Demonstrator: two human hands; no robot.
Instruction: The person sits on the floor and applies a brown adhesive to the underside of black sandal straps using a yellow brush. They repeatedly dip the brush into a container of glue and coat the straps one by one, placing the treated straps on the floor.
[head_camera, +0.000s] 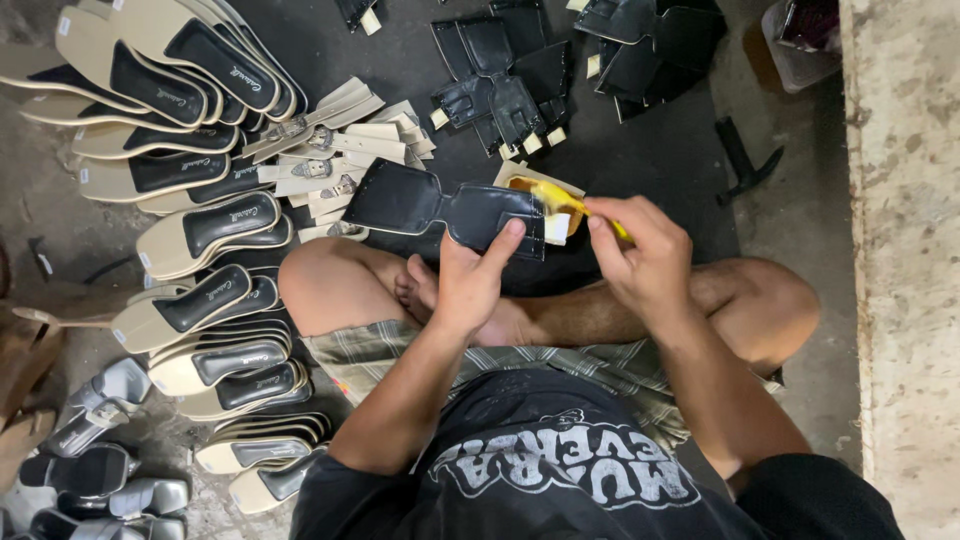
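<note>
The person sits cross-legged on the floor (800, 230), holding a black leather piece (445, 208) out in front of the knees. The left hand (470, 285) grips it from below, thumb pressed on top near its right end, fingers closed under it. The piece is shaped like an hourglass, wide at both ends and pinched in the middle, and its long axis runs left to right, tilting slightly down toward the right. Its left end hangs free above the dark mat (640, 150); its right end sits over a small tan pot (572, 192) of yellow glue.

The right hand (645, 255) is curled tightly around a yellow-coated brush (570, 203), whose tip points left and touches the right end of the piece.

Along the left edge of the mat lies a fanned row of beige insoles (195, 235), with beige buckled straps (325, 150) beside them. More black cut pieces (500, 80) lie at the far edge.
</note>
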